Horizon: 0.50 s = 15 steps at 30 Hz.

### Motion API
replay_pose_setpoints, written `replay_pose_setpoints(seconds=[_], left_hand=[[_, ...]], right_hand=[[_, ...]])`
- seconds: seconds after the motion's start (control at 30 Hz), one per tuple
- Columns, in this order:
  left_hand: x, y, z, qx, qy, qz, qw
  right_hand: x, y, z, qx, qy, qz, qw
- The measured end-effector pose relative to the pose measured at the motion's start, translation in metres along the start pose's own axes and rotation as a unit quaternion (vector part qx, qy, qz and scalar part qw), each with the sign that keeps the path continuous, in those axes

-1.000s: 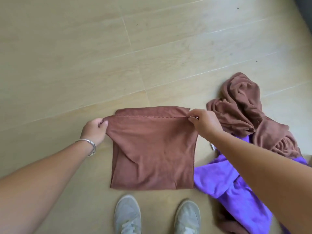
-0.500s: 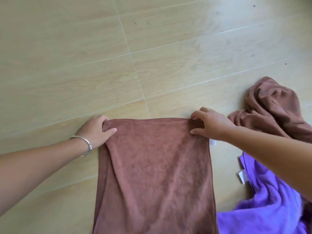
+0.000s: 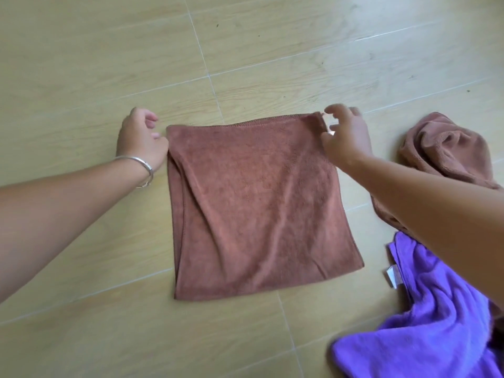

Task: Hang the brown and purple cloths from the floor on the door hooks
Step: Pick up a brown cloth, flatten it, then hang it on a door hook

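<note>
A folded brown cloth (image 3: 253, 203) lies flat on the wooden floor (image 3: 81, 64). The left hand (image 3: 140, 137), fingers loosely curled, sits just beside its upper left corner. The right hand (image 3: 345, 135) hovers with spread fingers at the upper right corner. A crumpled brown cloth (image 3: 447, 151) and a purple cloth (image 3: 436, 317) lie to the right.

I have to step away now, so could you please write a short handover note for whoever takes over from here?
Left hand: open, fingers loosely curled, beside the folded brown cloth's left top corner, gripping nothing.
Right hand: open, fingers spread over the right top corner, gripping nothing.
Folded brown cloth lies flat on the floor. A second brown cloth lies crumpled to its right; the purple cloth lies nearer, partly under the right arm.
Done: one brown cloth folded. Left: all hanging; door hooks are out of view.
</note>
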<state>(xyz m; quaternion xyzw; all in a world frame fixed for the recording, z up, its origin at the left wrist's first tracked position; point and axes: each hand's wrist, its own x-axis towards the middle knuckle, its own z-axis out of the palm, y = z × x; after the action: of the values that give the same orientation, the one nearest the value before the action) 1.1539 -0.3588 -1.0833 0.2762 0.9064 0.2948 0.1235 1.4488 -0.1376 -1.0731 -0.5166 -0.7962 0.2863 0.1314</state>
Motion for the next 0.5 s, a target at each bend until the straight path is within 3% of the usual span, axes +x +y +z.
replay_pose_setpoints(seconds=[0.1, 0.2, 0.27, 0.4, 0.5], left_hand=[[-0.037, 0.001, -0.01, 0.054, -0.023, 0.125, 0.99], [-0.099, -0.008, -0.016, 0.131, -0.183, 0.252, 0.941], [-0.134, -0.021, -0.018, 0.163, -0.257, 0.225, 0.926], [-0.178, -0.052, -0.025, 0.197, -0.332, 0.139, 0.912], [-0.194, -0.058, -0.024, 0.17, -0.365, 0.11, 0.909]], right_hand=[[-0.036, 0.004, -0.005, -0.09, -0.051, -0.136, 0.985], [-0.086, 0.027, -0.013, -0.156, -0.118, -0.383, 0.903], [-0.116, 0.051, -0.02, -0.178, -0.185, -0.452, 0.854], [-0.152, 0.096, -0.033, -0.23, -0.284, -0.508, 0.78], [-0.156, 0.106, -0.034, -0.232, -0.297, -0.526, 0.762]])
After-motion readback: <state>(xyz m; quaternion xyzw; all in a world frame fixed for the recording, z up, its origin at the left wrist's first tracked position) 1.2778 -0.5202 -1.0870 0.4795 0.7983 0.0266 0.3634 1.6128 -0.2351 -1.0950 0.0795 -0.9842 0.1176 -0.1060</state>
